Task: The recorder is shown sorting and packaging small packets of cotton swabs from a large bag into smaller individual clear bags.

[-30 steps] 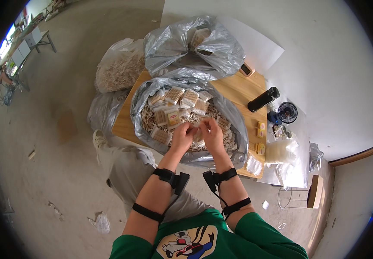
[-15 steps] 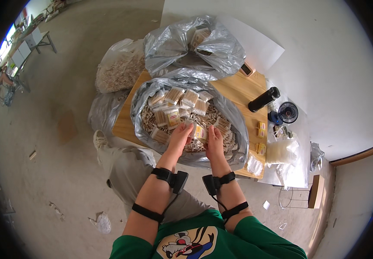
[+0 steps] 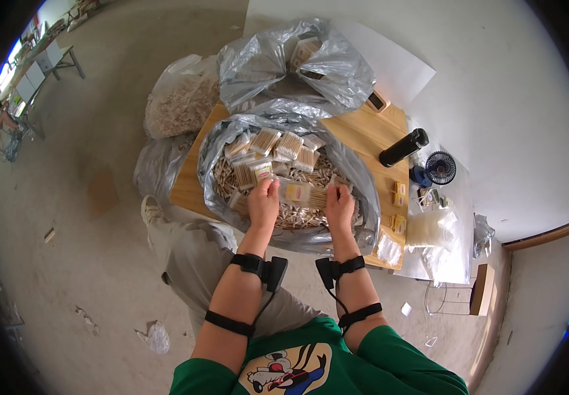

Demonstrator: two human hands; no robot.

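Note:
Between my hands, a clear plastic pack of cotton swabs [image 3: 305, 195] with a yellow label stretches out flat. My left hand [image 3: 264, 205] pinches its left end, and my right hand [image 3: 339, 209] has its fingers closed at the right end. Below it, a large grey plastic bag [image 3: 363, 178] lies wide open on the wooden table, filled with loose cotton swabs [image 3: 301, 218]. Several filled swab packs [image 3: 289, 145] rest on the loose swabs, toward the far side of that bag. Part of another yellow-labelled pack shows just beyond my left hand.
Behind stands another grey bag [image 3: 251, 72] with packs inside. A whitish sack of swabs [image 3: 185, 99] is left of the table [image 3: 357, 137]. Along the right are a black bottle [image 3: 403, 147], a small fan [image 3: 440, 168], yellow label stacks [image 3: 399, 224] and clear plastic bags [image 3: 429, 232].
My hands have moved apart. The pack, bunched between them before, is now drawn out wide, its label facing up.

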